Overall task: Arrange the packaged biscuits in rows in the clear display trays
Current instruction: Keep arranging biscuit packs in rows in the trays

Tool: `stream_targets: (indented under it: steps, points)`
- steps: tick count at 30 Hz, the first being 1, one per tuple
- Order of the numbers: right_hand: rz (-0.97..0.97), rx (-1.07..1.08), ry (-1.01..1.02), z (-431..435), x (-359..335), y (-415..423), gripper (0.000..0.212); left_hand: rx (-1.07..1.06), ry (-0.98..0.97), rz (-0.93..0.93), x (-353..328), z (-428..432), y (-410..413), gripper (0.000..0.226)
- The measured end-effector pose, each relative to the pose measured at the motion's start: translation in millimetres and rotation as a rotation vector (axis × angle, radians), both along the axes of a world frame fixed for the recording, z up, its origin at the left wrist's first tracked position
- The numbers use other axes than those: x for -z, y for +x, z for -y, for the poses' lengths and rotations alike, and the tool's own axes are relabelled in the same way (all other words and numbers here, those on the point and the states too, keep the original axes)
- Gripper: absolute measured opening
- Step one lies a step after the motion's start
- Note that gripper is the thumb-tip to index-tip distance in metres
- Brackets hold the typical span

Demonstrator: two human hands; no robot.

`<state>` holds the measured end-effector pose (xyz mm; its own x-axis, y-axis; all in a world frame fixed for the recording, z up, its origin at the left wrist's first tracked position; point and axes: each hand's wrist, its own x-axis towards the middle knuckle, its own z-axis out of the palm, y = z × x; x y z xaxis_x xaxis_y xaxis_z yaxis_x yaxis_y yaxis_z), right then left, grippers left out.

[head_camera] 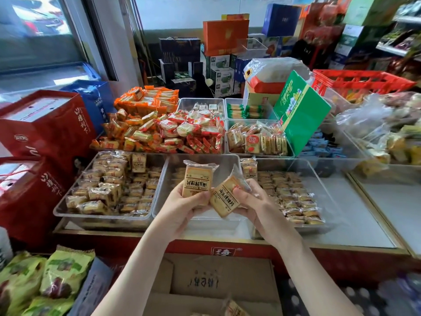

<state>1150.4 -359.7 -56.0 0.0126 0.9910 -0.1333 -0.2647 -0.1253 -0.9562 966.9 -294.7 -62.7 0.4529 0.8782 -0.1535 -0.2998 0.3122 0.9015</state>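
My left hand (pixel 182 205) grips an upright tan biscuit packet (pixel 196 181) with dark lettering. My right hand (pixel 254 202) pinches a second, tilted packet (pixel 224 198) of the same kind. Both packets hover above the middle clear tray (pixel 169 176), which looks nearly bare apart from a few packets at its far left. The left clear tray (pixel 68 207) holds a loose heap of the same biscuits. The right clear tray (pixel 328 197) holds several neat rows of them, with one packet (pixel 249 168) standing at its back left corner.
Behind these trays lie trays of orange and red snack packets (pixel 173 128) and a green box (pixel 300 112). Red gift boxes (pixel 43 131) stand at left. An open cardboard carton (pixel 216 281) sits below the counter edge. Green snack bags (pixel 45 281) lie at bottom left.
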Motion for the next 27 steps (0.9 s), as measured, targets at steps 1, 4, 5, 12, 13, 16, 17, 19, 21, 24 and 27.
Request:
stream_targets:
  steps: [1, 4, 5, 12, 13, 16, 17, 19, 21, 24, 27]
  points:
    - [0.053, -0.003, -0.003, 1.2, 1.3, 1.7, 0.04, -0.005, -0.003, -0.018, 1.7, 1.7, 2.4, 0.042]
    - [0.204, 0.101, 0.005, 4.0, 1.9, 8.2, 0.035, -0.018, 0.001, -0.086, 7.4, 5.7, 8.3, 0.038]
    - [0.263, 0.154, 0.024, 4.9, 2.0, 10.8, 0.025, -0.019, 0.008, -0.113, 10.4, 6.2, 9.5, 0.034]
    - [0.71, 0.347, 0.135, 9.2, 10.4, 26.0, 0.013, -0.002, 0.002, -0.142, 22.4, 12.6, 20.3, 0.043]
    - [0.736, 0.387, 0.148, 9.2, 11.7, 26.2, 0.014, 0.009, 0.004, -0.139, 23.3, 13.5, 21.6, 0.049]
    - [0.694, 0.465, 0.13, 9.0, 11.7, 26.1, 0.019, 0.024, -0.017, -0.135, 24.9, 16.0, 25.2, 0.055]
    - [0.671, 0.475, 0.114, 8.8, 11.3, 27.1, 0.02, 0.038, -0.017, -0.135, 25.1, 16.7, 25.4, 0.057]
    - [0.64, 0.476, 0.095, 8.2, 10.2, 30.4, 0.021, 0.075, -0.005, -0.151, 23.7, 18.1, 25.2, 0.063]
    - [0.634, 0.47, 0.086, 8.1, 9.2, 35.7, 0.021, 0.04, 0.014, -0.203, 22.1, 17.9, 22.4, 0.061]
    - [0.608, 0.457, 0.076, 7.4, 5.9, 48.4, 0.02, -0.102, 0.0, -0.281, 18.9, 13.2, 14.8, 0.034]
    - [0.599, 0.357, 0.082, 6.9, -2.2, 54.2, 0.02, -0.122, 0.085, -0.363, 16.9, 10.1, 12.5, 0.06]
